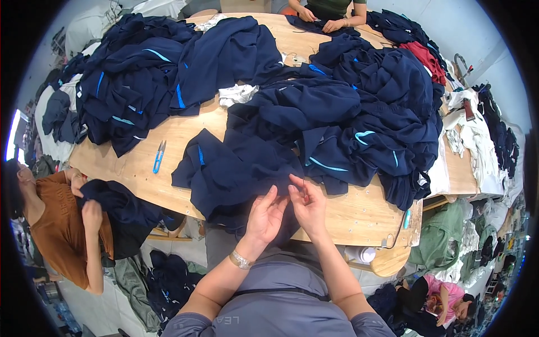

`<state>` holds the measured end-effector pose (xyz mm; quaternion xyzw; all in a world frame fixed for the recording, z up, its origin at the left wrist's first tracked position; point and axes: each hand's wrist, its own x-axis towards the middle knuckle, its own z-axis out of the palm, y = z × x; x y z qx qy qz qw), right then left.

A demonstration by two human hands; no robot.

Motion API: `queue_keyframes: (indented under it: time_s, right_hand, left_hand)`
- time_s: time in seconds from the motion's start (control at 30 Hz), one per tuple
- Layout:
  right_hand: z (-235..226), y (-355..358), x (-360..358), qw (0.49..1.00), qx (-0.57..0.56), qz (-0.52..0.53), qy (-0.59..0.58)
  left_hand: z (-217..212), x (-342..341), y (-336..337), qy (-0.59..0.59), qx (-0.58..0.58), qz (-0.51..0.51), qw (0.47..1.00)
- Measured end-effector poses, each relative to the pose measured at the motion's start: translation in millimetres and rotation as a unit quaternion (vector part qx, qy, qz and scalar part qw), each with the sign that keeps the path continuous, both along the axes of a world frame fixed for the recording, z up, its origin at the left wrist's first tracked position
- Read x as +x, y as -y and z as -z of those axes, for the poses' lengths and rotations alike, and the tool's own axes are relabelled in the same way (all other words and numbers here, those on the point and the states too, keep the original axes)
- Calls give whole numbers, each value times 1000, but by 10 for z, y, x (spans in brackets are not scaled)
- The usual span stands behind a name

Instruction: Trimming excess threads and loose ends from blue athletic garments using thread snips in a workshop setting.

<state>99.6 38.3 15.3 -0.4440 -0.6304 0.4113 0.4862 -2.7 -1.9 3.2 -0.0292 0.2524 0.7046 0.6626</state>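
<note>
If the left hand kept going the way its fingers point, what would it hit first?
Probably the navy garment lying right ahead of the left hand at the table edge; the fingertips look nearly on it already, though depth is unclear.

We see a long wooden table (168,140) with a pale, light-brown top and a rounded edge; it fills the middle of the room. At its near right corner a small round shelf (393,261) sticks out below the top. The wall (477,39) behind the table, at the upper right, is plain and light grey-white. At the far left a bright window (12,135) lets in daylight, and the whole room is evenly lit. The floor (106,314) at the lower left is pale where it shows between heaps of cloth. More cloth heaps (443,241) lie on the ground at the right.
</note>
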Motion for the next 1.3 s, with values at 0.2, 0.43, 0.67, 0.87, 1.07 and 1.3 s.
queue_keyframes:
  time_s: [0.2, 0.43, 0.67, 0.87, 1.07, 1.3]
  right_hand:
    - [59, -22, 9, 992, -99, -46, -69]
    - [-20, 42, -4, 999, -37, 9, 24]
    - [-153, 114, -60, 996, -20, 26, 79]
    - [-51, 55, -35, 998, -31, 11, 51]
    - [81, 35, -42, 989, -115, -17, -92]
    - [86, 34, 17, 987, -142, -45, -60]
  left_hand:
    - [54, -86, 15, 91, -20, 75, 993]
    - [34, 19, -16, -105, -12, -35, 994]
    - [137, 34, 44, -280, 26, -85, 956]
    - [41, 89, 11, -229, 33, -69, 970]
    - [134, 47, -3, -93, 39, -14, 995]
    - [93, 21, -24, -103, 19, -23, 994]
